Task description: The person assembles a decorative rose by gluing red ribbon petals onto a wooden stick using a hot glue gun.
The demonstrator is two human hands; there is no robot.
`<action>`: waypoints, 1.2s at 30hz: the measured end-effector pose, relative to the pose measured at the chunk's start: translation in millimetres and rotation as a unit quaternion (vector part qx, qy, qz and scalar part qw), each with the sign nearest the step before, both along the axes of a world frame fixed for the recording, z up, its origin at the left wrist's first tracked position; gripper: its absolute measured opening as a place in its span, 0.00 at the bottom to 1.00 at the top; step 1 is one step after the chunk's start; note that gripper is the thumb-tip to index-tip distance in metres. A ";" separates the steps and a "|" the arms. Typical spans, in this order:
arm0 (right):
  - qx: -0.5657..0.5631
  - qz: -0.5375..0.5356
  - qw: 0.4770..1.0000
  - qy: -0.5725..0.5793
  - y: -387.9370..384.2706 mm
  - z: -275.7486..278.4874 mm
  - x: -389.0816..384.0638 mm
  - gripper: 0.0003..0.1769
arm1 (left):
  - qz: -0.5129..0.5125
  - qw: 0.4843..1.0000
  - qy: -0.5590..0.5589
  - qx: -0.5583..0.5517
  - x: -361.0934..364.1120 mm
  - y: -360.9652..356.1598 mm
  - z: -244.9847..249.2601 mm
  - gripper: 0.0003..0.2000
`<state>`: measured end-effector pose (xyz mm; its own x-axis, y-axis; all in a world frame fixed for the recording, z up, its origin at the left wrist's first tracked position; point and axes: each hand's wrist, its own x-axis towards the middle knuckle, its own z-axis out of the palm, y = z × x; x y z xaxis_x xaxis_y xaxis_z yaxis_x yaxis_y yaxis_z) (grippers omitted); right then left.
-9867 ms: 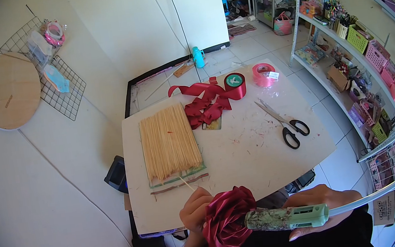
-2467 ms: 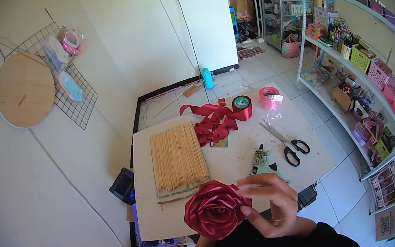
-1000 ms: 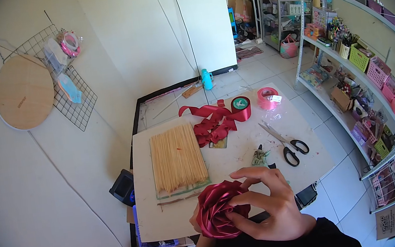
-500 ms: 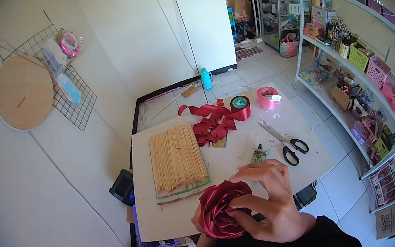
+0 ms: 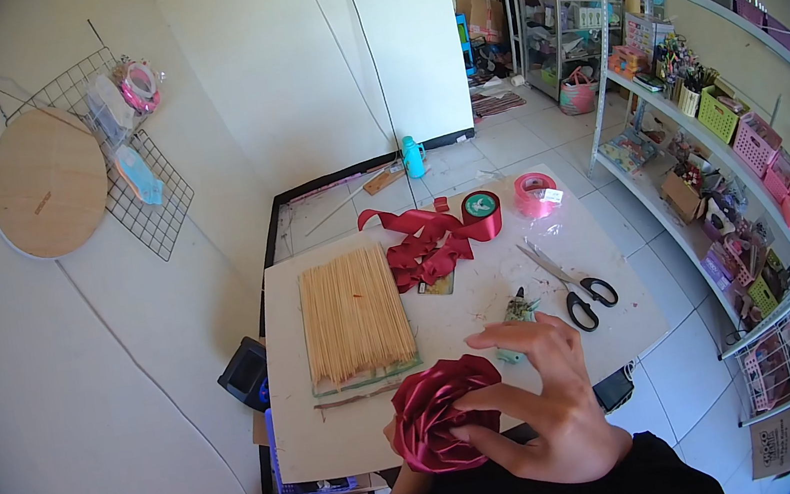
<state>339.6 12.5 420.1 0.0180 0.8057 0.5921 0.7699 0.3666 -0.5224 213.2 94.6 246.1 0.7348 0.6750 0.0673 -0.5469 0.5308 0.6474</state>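
A dark red satin ribbon rose (image 5: 435, 411) is held up over the table's near edge. My left hand (image 5: 392, 438) supports it from the left and below, its fingers mostly hidden behind the petals. The thumb and index finger of my right hand (image 5: 551, 405) grip folds near the rose's centre, while the other fingers are raised and spread. Just beyond that hand lies a glue tube (image 5: 519, 308) with a black cap. Black-handled scissors (image 5: 578, 290) rest to its right.
A bundle of thin wooden sticks (image 5: 356, 315) lies on the white table (image 5: 456, 324). Behind are loose red ribbon pieces (image 5: 427, 258), a red ribbon roll (image 5: 483, 215) and a pink ribbon roll (image 5: 536, 197). Metal shelves (image 5: 690, 119) full of baskets stand at the right.
The rose has shifted slightly up and left. My right thumb and index finger have moved a little apart at its centre, and the raised fingers have spread.
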 end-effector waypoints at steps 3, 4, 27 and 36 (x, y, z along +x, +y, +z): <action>0.015 0.038 0.996 0.084 -3.7 3.9 11.2 0.14 | 0.013 1.000 0.003 0.007 -2.0 -0.5 0.1 0.22; 0.014 0.039 0.996 0.084 -4.9 1.2 17.0 0.14 | 0.017 1.000 0.004 0.008 -3.5 0.0 0.9 0.22; -0.071 0.175 0.977 0.098 61.4 -151.0 -4.3 0.17 | 0.271 0.901 0.154 0.301 -1.7 -1.7 7.3 0.22; -0.079 0.199 0.963 0.164 71.2 -181.7 -9.3 0.18 | 0.396 0.805 0.222 0.381 -22.2 -2.2 41.0 0.23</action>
